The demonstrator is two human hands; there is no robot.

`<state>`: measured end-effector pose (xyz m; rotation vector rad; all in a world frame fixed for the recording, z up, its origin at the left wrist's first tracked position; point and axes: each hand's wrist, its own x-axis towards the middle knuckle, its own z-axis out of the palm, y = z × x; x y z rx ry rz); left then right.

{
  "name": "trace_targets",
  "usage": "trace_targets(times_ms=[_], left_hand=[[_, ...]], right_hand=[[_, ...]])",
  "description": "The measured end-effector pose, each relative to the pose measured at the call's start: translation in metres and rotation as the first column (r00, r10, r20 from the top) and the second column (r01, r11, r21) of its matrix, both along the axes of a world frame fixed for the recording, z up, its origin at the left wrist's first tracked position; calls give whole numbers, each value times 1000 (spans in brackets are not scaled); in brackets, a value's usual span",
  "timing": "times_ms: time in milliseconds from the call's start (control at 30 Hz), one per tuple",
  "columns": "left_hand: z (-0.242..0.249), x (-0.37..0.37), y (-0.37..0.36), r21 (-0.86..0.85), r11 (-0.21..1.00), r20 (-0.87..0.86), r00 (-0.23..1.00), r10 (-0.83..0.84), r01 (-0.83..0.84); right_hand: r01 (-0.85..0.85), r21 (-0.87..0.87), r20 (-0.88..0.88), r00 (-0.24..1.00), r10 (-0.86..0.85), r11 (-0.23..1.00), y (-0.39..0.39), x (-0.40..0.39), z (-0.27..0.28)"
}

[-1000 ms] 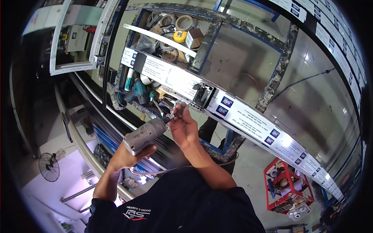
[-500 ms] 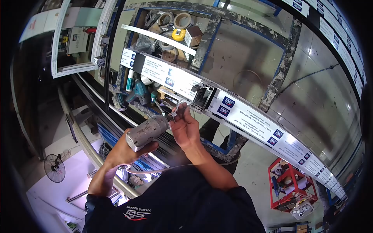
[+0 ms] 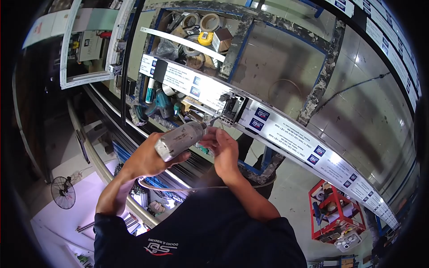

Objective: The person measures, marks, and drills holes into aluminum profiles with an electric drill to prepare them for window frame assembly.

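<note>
My left hand (image 3: 149, 156) is wrapped round a worn grey power tool (image 3: 178, 140), whose nose and thin bit point up and right. Beside that nose is my right hand (image 3: 225, 152), its fingers loosely bent and apart, with nothing visible in them; some fingertips are partly behind the tool. The bit's tip lies close to a black fitting (image 3: 230, 106) at an opening in a long white profile (image 3: 286, 129) covered with printed film. A black band crosses the profile farther left.
Under the profile stands a blue-edged metal frame (image 3: 243, 49) with a tray of tape rolls and a yellow tape measure (image 3: 205, 39). A teal tool (image 3: 161, 105) lies left. A red cart (image 3: 342, 214) is lower right, a fan (image 3: 63, 192) lower left.
The tool in my left hand has moved right and up, bringing its bit nearer the black fitting. My right hand has shifted right, and its fingers have come off the tool's tip.
</note>
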<state>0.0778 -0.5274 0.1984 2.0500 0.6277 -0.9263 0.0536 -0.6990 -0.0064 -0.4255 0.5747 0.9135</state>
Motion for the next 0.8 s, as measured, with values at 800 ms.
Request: trace_targets(times_ms=[800], left_hand=[[-29, -8, 3, -17, 998, -32, 998, 60, -61]], right_hand=[[489, -730, 678, 608, 413, 477, -109, 57, -24]])
